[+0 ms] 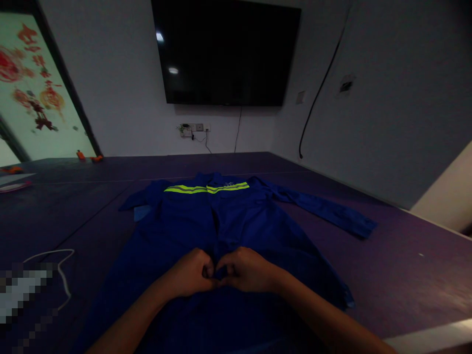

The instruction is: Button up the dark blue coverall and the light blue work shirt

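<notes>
L hand (193,271) & R hand (252,269), each grip pinching blue jacket (188,221) front, below yellow stripe (190,189). Prob. working placket (215,219); next calls for steady, aligned hold.

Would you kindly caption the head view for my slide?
Left hand and right hand, close together, at the front of a yellow-striped blue jacket.

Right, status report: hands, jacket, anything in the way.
Left hand, right hand: together at front opening of blue jacket, grip unclear. Jacket spread on purple surface. White cord off left, apart from jacket.
</notes>
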### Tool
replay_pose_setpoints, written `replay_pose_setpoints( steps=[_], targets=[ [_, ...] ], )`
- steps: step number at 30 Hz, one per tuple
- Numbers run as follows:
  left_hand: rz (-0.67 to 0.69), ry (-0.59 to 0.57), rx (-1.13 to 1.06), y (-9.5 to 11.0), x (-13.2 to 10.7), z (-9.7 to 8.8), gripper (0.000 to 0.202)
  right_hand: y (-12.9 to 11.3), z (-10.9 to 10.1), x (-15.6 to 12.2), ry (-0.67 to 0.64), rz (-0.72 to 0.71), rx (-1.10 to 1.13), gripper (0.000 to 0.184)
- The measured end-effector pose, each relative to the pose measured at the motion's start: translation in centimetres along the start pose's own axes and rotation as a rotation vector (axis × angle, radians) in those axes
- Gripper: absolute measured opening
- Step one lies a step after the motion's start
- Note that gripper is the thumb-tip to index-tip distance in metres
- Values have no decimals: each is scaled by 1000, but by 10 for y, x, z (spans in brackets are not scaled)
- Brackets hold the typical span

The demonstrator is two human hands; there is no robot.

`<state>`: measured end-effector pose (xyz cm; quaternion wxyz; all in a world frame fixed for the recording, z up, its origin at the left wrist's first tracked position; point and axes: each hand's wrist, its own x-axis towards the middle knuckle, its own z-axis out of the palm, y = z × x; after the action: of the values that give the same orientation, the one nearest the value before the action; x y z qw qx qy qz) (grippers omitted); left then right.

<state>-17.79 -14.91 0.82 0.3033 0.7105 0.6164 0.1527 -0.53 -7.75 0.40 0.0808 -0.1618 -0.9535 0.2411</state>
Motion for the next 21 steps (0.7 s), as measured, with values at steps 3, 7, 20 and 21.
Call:
replay_pose_setpoints(
  steps=[3,7,20,21],
  targets=[
    [3,6,-19,-2,1,1,26,1,0,1,-13,-16,-49,27],
    [2,-1,-33,-3,1,1,26,1,2,2,5,-50,-132,23],
    [7,-30,-19,-6,2,-3,31,1,-2,2,-15,-87,-193,19],
    [6,-27,-11,-6,2,-3,31,1,-2,2,-11,-88,-201,18]
  ],
)
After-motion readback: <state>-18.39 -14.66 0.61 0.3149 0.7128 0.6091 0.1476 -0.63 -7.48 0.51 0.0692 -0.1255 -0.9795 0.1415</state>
